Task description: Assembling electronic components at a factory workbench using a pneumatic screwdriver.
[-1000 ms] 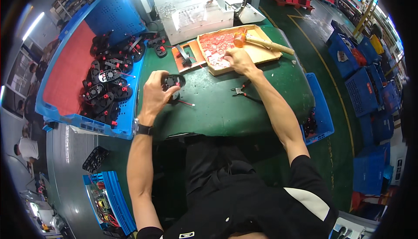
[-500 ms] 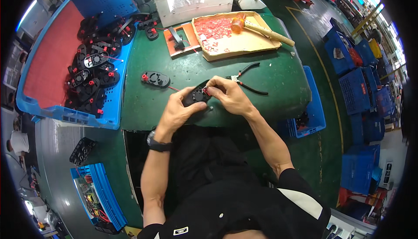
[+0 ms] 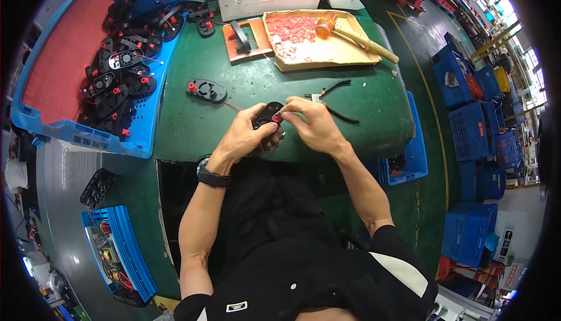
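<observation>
My left hand (image 3: 242, 135) grips a black plastic housing (image 3: 270, 110) with round vent openings, tilted up above the front of the green bench. At the housing's edge sits a small red piece (image 3: 276, 118), pinched by the thumb and fingertips of my right hand (image 3: 315, 127); the fingers partly hide it. A similar black housing (image 3: 208, 90) with a red knob lies to the left, a thin red wire running from it toward my left hand. Just beyond my right hand are pliers (image 3: 333, 102) with black handles, lying spread on the bench.
A cardboard tray (image 3: 327, 61) holds many small red pieces and a mallet (image 3: 362, 41). Beside it, an orange fixture (image 3: 258, 30) carries a black part. On the left stands a blue crate (image 3: 82, 137) full of black housings; another blue bin (image 3: 418, 145) is below the bench's right side.
The housing has tilted more upright in my left hand. My right fingers have shifted slightly up along its edge. The whole view has shifted a little.
</observation>
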{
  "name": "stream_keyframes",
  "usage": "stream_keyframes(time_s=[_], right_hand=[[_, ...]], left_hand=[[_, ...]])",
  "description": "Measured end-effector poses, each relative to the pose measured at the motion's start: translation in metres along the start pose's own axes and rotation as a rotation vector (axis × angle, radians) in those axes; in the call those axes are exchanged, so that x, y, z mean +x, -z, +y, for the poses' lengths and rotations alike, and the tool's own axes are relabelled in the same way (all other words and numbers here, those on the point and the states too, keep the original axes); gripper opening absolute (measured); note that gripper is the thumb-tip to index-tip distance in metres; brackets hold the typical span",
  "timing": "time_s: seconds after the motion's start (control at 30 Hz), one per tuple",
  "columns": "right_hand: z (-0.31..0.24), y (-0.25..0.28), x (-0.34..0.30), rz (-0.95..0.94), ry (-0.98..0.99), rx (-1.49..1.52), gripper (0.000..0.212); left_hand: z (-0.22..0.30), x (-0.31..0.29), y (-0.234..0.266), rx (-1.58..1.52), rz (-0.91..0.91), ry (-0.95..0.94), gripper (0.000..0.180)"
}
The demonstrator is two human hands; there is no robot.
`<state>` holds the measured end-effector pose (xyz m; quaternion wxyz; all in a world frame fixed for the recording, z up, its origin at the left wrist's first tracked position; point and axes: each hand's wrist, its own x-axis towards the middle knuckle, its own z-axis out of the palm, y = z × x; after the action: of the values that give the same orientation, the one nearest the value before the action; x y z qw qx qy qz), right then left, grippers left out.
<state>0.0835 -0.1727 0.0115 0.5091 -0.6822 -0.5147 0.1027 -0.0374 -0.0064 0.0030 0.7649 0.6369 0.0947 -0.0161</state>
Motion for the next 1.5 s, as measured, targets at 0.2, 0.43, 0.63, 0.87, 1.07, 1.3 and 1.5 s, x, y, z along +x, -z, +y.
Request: stream_keyframes(time_s=[0.2, 0.43, 0.63, 0.87, 1.07, 1.3, 1.5], right_hand=[[0.001, -0.025, -0.004, 0.170, 0.077, -0.242, 0.007], [-0.009, -0.045, -0.010, 0.274, -0.047, -0.391, 0.004], [-0.022, -0.019, 0.011, 0.107, -0.013, -0.407, 0.005], [-0.070, 0.123, 0.196, 0.707, 0.327, -0.357, 0.024], [-0.150, 0.158, 0.320, 0.710, 0.214, 0.066, 0.048], [-0.125, 0.128, 0.361, 0.422, 0.407, 0.187, 0.042], [-0.126, 0.066, 0.372, 0.172, 0.435, 0.505, 0.022]], left_hand=[[-0.009, 0.005, -0.001, 0.029, 0.063, -0.088, 0.013], [-0.018, 0.009, 0.002, 0.059, 0.128, -0.079, 0.017], [-0.010, 0.019, 0.015, 0.033, 0.056, 0.098, 0.020], [0.007, 0.010, 0.011, -0.080, -0.021, 0.298, 0.017], [0.006, 0.010, 0.013, -0.081, -0.054, 0.362, 0.019], [0.016, 0.025, 0.008, 0.038, -0.095, 0.386, 0.022], [0.012, 0.023, 0.010, -0.014, -0.123, 0.409, 0.019]])
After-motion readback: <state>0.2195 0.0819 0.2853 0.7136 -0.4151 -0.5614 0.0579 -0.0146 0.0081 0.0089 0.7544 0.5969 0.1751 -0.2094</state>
